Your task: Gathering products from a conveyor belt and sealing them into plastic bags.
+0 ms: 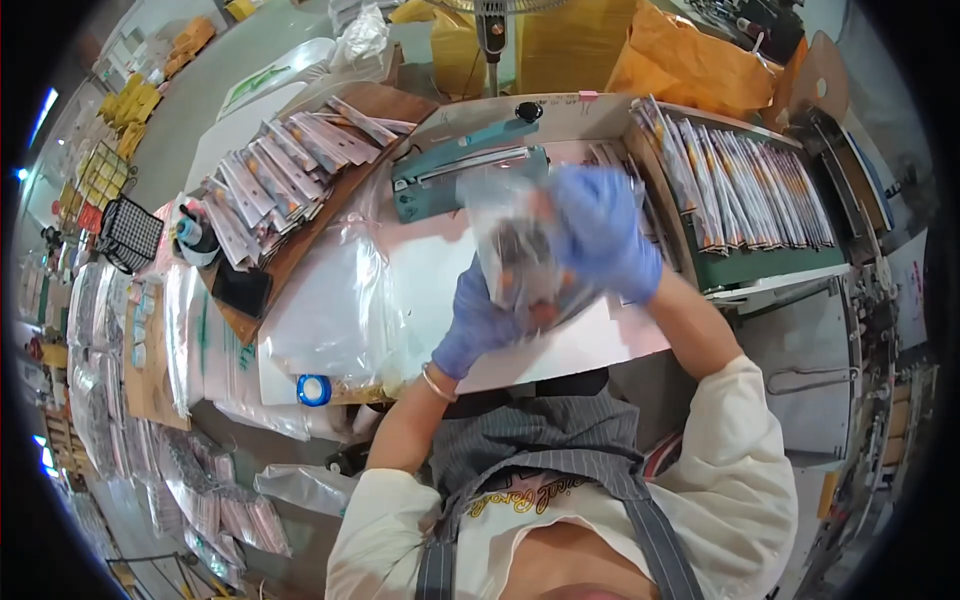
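A clear plastic bag [520, 255] with dark and orange-coloured contents is held up over the white worktop [430, 270]; motion blur hides what exactly is inside. My left hand [480, 315], in a blue glove, is closed around the bag's lower left side. At the bag's upper right is my right hand [605, 225], also gloved in blue; its fingers are smeared by motion, so their grip does not show clearly. Just behind the bag stands a teal bench-top bag sealer [410, 200] with a long arm.
Flat printed packets [750, 185] stand in a row in a tray at right. More packets [270, 180] lie on a slanted brown board at left, near a dark phone [242, 290]. A blue tape roll [313, 390] sits at the front edge. A fan [492, 35] stands behind.
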{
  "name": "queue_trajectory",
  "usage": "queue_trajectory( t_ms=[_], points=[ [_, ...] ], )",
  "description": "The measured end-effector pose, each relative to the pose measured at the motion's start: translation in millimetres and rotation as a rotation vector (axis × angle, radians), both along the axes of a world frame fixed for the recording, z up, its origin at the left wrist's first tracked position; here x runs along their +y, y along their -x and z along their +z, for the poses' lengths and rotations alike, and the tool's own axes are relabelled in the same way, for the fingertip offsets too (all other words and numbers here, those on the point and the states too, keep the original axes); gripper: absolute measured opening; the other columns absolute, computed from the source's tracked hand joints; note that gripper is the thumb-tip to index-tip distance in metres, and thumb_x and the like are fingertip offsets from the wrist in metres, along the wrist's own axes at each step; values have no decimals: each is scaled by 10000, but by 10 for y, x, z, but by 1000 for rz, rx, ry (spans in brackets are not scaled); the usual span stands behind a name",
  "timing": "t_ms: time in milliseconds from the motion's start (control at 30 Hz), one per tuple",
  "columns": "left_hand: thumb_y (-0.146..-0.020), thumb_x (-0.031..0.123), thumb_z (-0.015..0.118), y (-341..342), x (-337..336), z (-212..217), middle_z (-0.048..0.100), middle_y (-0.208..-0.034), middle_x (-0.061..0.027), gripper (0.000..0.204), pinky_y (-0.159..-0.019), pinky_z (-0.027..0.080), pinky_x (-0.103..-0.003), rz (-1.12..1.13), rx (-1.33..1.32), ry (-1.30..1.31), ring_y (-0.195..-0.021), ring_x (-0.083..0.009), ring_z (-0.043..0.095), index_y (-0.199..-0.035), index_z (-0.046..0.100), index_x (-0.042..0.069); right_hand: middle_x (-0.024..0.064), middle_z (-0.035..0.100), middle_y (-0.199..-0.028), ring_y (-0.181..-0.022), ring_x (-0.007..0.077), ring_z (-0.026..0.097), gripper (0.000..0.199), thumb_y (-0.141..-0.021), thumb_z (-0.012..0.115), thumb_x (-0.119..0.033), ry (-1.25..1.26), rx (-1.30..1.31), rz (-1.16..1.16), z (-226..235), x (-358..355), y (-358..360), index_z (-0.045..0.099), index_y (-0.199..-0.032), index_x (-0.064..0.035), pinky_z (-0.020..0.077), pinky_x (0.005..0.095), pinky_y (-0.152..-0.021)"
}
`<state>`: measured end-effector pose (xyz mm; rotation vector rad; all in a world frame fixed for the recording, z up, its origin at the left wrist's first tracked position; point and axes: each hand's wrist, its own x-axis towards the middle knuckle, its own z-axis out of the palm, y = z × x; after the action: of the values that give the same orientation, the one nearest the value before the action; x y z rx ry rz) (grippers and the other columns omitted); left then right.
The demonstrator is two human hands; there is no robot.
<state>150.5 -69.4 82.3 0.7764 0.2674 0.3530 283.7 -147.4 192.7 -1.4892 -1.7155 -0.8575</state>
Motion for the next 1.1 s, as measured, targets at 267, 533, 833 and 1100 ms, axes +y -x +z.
queue_trajectory(
  t_ms=[267, 533, 833, 1100],
  points=[
    [-614, 267, 805, -1309, 419, -1073, 584, -812, 16, 408, -613, 428, -244, 184, 308, -350, -648, -92, 509, -918, 611, 76, 182, 589, -810, -763, 352, 567, 168, -828, 535, -181, -122, 602, -438, -1252, 1668, -1494, 555, -934, -52, 447, 402, -690],
    [-613, 208, 796, -912, 1446, -1206, 599, -841, -30, 404, -588, 434, -289, 268, 489, -171, -665, -130, 533, -933, 621, 35, 8, 581, -796, -722, 88, 521, 159, -851, 546, -129, 60, 1367, 40, -1764, 1555, -1927, 597, -966, -34, 445, 239, -647],
    [-863, 397, 476, -43, 1148, -1559, 418, -1268, -88, 539, -1005, 301, -364, 318, 141, -17, -1146, -241, 407, -1265, 387, 50, 18, 597, -805, -763, 104, 547, 173, -850, 534, -165, -145, 1408, 178, -2054, 1685, -1685, 624, -940, -49, 469, 258, -696],
    [-799, 312, 610, -117, 959, -1800, 404, -1279, -123, 627, -989, 326, -379, 155, 68, -285, -1145, -255, 411, -1282, 354, 5, 3, 585, -757, -711, 90, 539, 159, -813, 560, -110, -223, 1617, 287, -2040, 1478, -1878, 621, -947, -49, 457, 244, -660]
  ],
)
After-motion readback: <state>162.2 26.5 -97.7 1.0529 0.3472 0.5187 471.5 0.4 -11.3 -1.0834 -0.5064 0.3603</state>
